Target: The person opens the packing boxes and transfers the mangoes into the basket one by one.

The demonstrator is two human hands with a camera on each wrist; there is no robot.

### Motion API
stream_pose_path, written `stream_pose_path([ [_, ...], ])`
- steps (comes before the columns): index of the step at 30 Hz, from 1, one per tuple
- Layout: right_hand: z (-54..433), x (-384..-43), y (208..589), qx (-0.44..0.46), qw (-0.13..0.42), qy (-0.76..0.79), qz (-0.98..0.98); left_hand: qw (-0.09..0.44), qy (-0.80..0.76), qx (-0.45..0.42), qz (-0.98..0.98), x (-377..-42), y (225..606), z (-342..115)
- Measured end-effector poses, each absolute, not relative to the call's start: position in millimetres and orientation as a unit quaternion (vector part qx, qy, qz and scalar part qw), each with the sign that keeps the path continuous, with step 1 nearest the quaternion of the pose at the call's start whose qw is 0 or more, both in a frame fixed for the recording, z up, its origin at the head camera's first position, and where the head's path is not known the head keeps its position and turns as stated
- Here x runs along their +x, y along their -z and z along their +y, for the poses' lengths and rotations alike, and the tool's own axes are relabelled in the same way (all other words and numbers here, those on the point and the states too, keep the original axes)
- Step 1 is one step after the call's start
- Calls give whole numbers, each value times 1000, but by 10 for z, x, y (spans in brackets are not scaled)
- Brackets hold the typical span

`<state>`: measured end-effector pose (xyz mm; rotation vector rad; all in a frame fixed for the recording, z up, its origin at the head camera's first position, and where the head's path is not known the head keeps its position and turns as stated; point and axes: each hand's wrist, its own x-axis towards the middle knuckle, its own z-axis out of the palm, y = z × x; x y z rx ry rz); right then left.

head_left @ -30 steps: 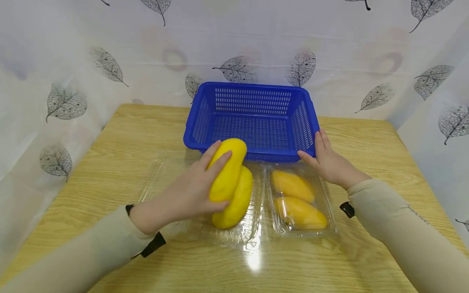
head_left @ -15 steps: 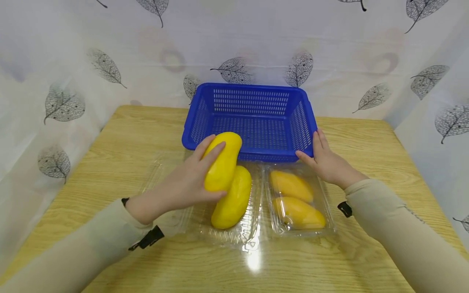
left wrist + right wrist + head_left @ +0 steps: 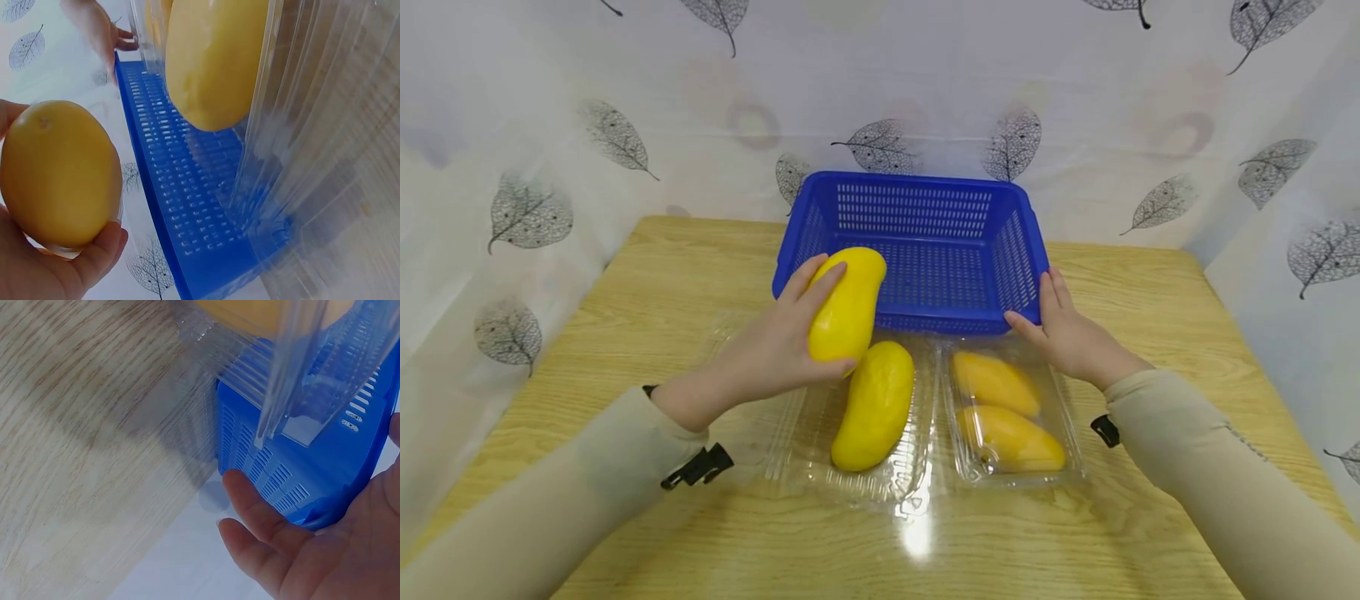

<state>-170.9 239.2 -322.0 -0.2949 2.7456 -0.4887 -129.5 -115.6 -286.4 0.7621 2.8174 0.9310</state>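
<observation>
In the head view my left hand [image 3: 760,350] grips a yellow mango [image 3: 848,308], thumb and fingers spread round it. It is raised near the front left of the blue basket [image 3: 936,322]. A second yellow mango [image 3: 874,408] lies in the open clear plastic container [image 3: 816,471] below. The left wrist view shows the held mango [image 3: 62,178] from its end, in the curve of my fingers. With its fingers fairly straight, my right hand [image 3: 1078,342] rests at the basket's front right corner. The right wrist view has these fingers [image 3: 259,509] beside the basket's slotted wall [image 3: 269,472].
To the right, a clear plastic container [image 3: 1054,392] with its lid down holds two orange-yellow mangoes [image 3: 1011,437]. The wooden table [image 3: 715,267] meets leaf-printed cloth [image 3: 940,100] behind the basket. The open container's transparent lid spreads left, beneath my left forearm.
My left hand has lifted the mango up and slightly left, off the other one, uncovering more of the mango in the container. My right hand stays at the basket's corner.
</observation>
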Motion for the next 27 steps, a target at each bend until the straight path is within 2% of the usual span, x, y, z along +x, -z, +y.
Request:
stream_pose_path([
  [20, 2386, -1711, 3176, -107, 178, 131, 970, 51, -419, 236, 875, -1593, 2729, -1171],
  [27, 2390, -1717, 3150, -111, 185, 120, 969, 50, -416, 232, 878, -1712, 2676, -1184],
])
